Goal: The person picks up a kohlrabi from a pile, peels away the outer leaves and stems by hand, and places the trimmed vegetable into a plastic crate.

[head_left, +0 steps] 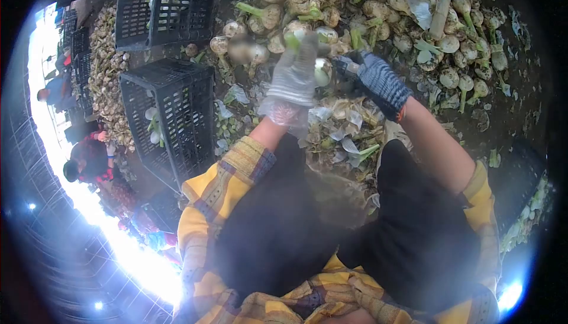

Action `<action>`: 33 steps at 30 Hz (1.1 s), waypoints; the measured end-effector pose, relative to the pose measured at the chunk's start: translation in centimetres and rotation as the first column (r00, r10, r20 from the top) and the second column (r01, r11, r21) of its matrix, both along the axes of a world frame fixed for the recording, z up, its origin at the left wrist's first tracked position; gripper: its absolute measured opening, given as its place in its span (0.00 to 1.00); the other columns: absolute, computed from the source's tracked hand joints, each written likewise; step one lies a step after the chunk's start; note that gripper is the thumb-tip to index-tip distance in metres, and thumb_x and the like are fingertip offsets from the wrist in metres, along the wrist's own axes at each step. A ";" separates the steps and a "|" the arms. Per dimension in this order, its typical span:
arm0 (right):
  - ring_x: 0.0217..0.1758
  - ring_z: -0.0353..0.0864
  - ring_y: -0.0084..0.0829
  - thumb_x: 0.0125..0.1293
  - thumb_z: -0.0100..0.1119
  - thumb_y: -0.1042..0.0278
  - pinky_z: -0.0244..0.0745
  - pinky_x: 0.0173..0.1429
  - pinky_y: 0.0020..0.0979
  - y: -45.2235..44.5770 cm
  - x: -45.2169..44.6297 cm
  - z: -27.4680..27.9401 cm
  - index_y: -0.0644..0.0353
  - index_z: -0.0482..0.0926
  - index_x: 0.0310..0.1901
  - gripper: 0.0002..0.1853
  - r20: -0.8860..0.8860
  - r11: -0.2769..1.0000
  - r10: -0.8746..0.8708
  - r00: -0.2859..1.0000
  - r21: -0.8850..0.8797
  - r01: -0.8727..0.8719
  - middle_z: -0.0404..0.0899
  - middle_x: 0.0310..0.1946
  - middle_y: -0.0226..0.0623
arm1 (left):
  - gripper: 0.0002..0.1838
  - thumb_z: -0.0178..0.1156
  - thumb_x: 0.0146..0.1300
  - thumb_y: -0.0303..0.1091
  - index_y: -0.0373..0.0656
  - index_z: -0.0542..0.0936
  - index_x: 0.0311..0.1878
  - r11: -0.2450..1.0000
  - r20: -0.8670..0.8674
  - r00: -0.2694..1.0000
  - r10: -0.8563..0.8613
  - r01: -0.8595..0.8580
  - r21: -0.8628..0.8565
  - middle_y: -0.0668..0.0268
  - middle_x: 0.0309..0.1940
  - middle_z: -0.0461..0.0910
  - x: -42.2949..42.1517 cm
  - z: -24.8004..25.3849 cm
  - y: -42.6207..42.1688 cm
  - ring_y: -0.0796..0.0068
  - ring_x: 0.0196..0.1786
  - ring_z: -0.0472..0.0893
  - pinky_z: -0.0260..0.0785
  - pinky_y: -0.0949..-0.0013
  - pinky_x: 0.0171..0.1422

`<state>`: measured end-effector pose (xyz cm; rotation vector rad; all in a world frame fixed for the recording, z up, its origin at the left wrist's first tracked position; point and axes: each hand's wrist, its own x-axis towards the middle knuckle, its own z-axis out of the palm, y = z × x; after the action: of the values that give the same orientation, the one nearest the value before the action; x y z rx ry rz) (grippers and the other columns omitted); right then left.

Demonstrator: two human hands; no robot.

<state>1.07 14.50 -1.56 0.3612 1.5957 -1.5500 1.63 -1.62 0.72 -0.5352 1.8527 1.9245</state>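
Observation:
My left hand (pixel 294 78), in a whitish glove with clear plastic at the wrist, reaches to the near edge of a heap of onions (pixel 378 10). Its fingers are smeared by motion, so their grip is unclear. Close to its right side is a pale onion (pixel 322 72) with a green streak; whether the hand holds it does not show. My right hand (pixel 376 81), in a grey-and-black striped knit glove, is closed around a dark thing, mostly hidden, right of that onion. A blurred round shape (pixel 239 49) appears left of my left hand.
Black slatted plastic crates (pixel 188 120) stand to the left, with another crate (pixel 186 7) farther off. Onion skins and cut green stems (pixel 349 131) litter the ground between my knees. Beyond the crates, a person (pixel 89 158) is beside a long onion pile (pixel 109 69).

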 end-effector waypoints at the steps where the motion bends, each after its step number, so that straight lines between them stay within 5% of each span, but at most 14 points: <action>1: 0.37 0.79 0.37 0.55 0.59 0.48 0.74 0.40 0.34 -0.2 0.0 0.0 0.71 0.72 0.48 0.30 -0.017 1.000 0.029 0.999 -0.007 -0.030 0.77 0.36 0.51 | 0.31 0.52 0.58 0.62 0.39 0.75 0.46 1.000 -0.027 0.999 -0.026 0.026 -0.010 0.70 0.29 0.74 0.1 -0.5 0.1 0.86 0.26 0.70 0.62 0.81 0.29; 3: 0.29 0.79 0.32 0.54 0.61 0.48 0.74 0.33 0.32 -0.6 0.4 -0.3 0.71 0.74 0.45 0.29 -0.048 0.996 0.088 0.995 -0.022 -0.089 0.78 0.29 0.47 | 0.29 0.53 0.59 0.60 0.41 0.74 0.47 0.997 -0.075 0.994 -0.078 0.075 -0.036 0.72 0.28 0.73 0.1 -0.8 0.3 0.86 0.25 0.69 0.62 0.81 0.28; 5: 0.22 0.75 0.22 0.59 0.57 0.58 0.71 0.28 0.23 -0.9 1.0 -1.6 0.65 0.77 0.37 0.16 -0.294 0.994 0.075 0.953 -0.050 -0.094 0.76 0.23 0.35 | 0.30 0.54 0.58 0.61 0.40 0.74 0.48 0.999 -0.054 0.998 -0.041 0.043 0.033 0.72 0.28 0.72 0.6 -1.0 0.3 0.86 0.28 0.70 0.63 0.80 0.28; 10: 0.23 0.77 0.23 0.58 0.58 0.62 0.72 0.29 0.24 -0.2 1.0 0.0 0.67 0.78 0.33 0.13 -0.121 0.999 -0.002 0.993 0.044 0.007 0.78 0.21 0.38 | 0.32 0.53 0.57 0.62 0.39 0.75 0.48 1.000 -0.048 0.999 -0.011 0.011 0.012 0.70 0.30 0.74 0.5 -1.2 0.5 0.86 0.30 0.72 0.65 0.80 0.31; 14: 0.43 0.78 0.48 0.51 0.60 0.53 0.72 0.45 0.38 -0.3 1.6 -2.1 0.74 0.74 0.40 0.27 -0.328 0.976 0.114 0.938 0.214 -0.043 0.76 0.37 0.59 | 0.23 0.56 0.60 0.53 0.40 0.77 0.44 0.980 -0.146 0.986 -0.085 0.056 -0.193 0.68 0.33 0.76 0.5 -2.0 0.3 0.83 0.32 0.73 0.67 0.77 0.35; 16: 0.44 0.77 0.50 0.51 0.59 0.52 0.72 0.49 0.37 -0.5 1.8 -1.7 0.75 0.73 0.42 0.28 -0.393 0.954 0.140 0.909 0.301 -0.017 0.77 0.38 0.59 | 0.18 0.58 0.61 0.47 0.41 0.78 0.43 0.916 -0.263 0.956 -0.128 0.013 -0.400 0.67 0.34 0.76 0.2 -3.1 0.6 0.82 0.33 0.74 0.68 0.76 0.37; 19: 0.45 0.77 0.50 0.52 0.59 0.54 0.71 0.51 0.38 -0.3 1.8 -3.7 0.75 0.72 0.45 0.29 -0.357 0.963 0.002 0.934 0.253 0.094 0.76 0.39 0.61 | 0.18 0.58 0.61 0.40 0.39 0.76 0.50 0.947 -0.068 0.988 -0.135 0.108 -0.302 0.66 0.42 0.77 -0.4 -2.1 0.6 0.79 0.39 0.76 0.71 0.78 0.41; 23: 0.44 0.77 0.49 0.52 0.58 0.55 0.71 0.50 0.38 -0.2 1.8 -3.2 0.73 0.73 0.45 0.27 -0.449 0.906 0.081 0.890 0.405 0.122 0.76 0.38 0.60 | 0.17 0.56 0.62 0.39 0.39 0.75 0.49 0.984 0.025 1.000 -0.002 0.007 -0.180 0.67 0.37 0.77 -0.6 -2.4 1.2 0.79 0.35 0.76 0.70 0.76 0.37; 29: 0.41 0.78 0.50 0.58 0.54 0.56 0.71 0.47 0.41 1.5 1.4 -3.9 0.68 0.75 0.43 0.21 -0.370 0.945 -0.076 0.926 0.270 0.185 0.77 0.36 0.56 | 0.18 0.54 0.62 0.42 0.37 0.76 0.46 0.968 0.024 0.979 0.204 -0.198 -0.153 0.68 0.31 0.74 -1.1 -3.3 -0.2 0.81 0.30 0.72 0.67 0.76 0.34; 30: 0.38 0.78 0.49 0.60 0.52 0.55 0.71 0.46 0.40 1.5 1.5 -3.9 0.67 0.75 0.42 0.21 -0.375 0.944 -0.046 0.926 0.286 0.162 0.78 0.35 0.54 | 0.18 0.54 0.62 0.43 0.37 0.76 0.46 0.969 0.049 0.977 0.210 -0.201 -0.147 0.68 0.30 0.74 -1.1 -3.4 -0.3 0.81 0.30 0.71 0.67 0.76 0.34; 33: 0.39 0.79 0.46 0.59 0.54 0.52 0.72 0.46 0.36 2.1 0.3 -2.8 0.67 0.75 0.43 0.23 -0.305 0.831 0.435 0.847 0.499 -0.247 0.78 0.35 0.53 | 0.20 0.55 0.61 0.45 0.37 0.76 0.45 0.979 0.059 0.985 0.162 -0.153 -0.135 0.68 0.30 0.74 -0.8 -3.4 -0.6 0.81 0.31 0.71 0.66 0.77 0.36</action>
<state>1.40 16.61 -4.33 -0.0335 2.2114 -1.0028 0.82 -2.22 -2.66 -0.8034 1.9523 1.8646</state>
